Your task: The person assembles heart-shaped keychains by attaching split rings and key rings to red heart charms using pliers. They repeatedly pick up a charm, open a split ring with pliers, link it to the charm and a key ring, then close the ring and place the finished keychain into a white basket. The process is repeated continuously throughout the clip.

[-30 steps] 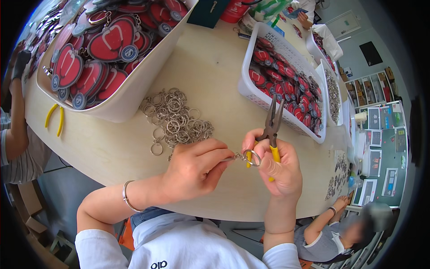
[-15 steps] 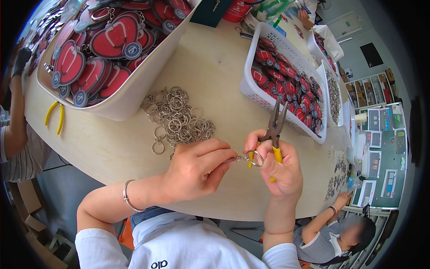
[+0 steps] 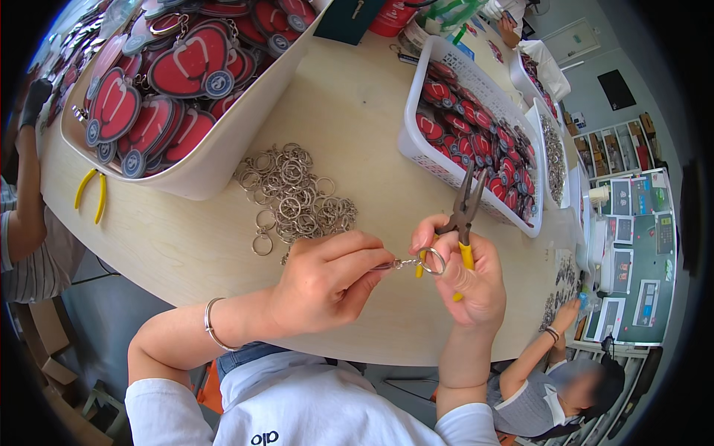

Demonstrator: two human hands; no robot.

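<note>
My left hand (image 3: 323,282) is closed in a pinch on a flat charm, mostly hidden by the fingers with only a thin edge showing. A short chain (image 3: 405,262) runs from it to a metal split key ring (image 3: 444,260) at my right hand. My right hand (image 3: 472,286) is closed around pliers (image 3: 465,208) with yellow handles, their dark jaws pointing up and slightly parted. The key ring rests against that hand's thumb and fingers. Just beyond my left hand lies a pile of linked key rings (image 3: 286,189) on the table.
A deep white bin (image 3: 216,160) of red heart-shaped charms stands at left, beside yellow-handled pliers (image 3: 101,199). A white basket (image 3: 461,182) of charms is at right. One co-worker's hand (image 3: 567,314) is by the right table edge; another co-worker's gloved hand (image 3: 36,100) is far left.
My right hand has shifted slightly right with the pliers and key ring, and the chain looks stretched straighter. My left hand stays in place. The right co-worker's hand has moved a little away from me.
</note>
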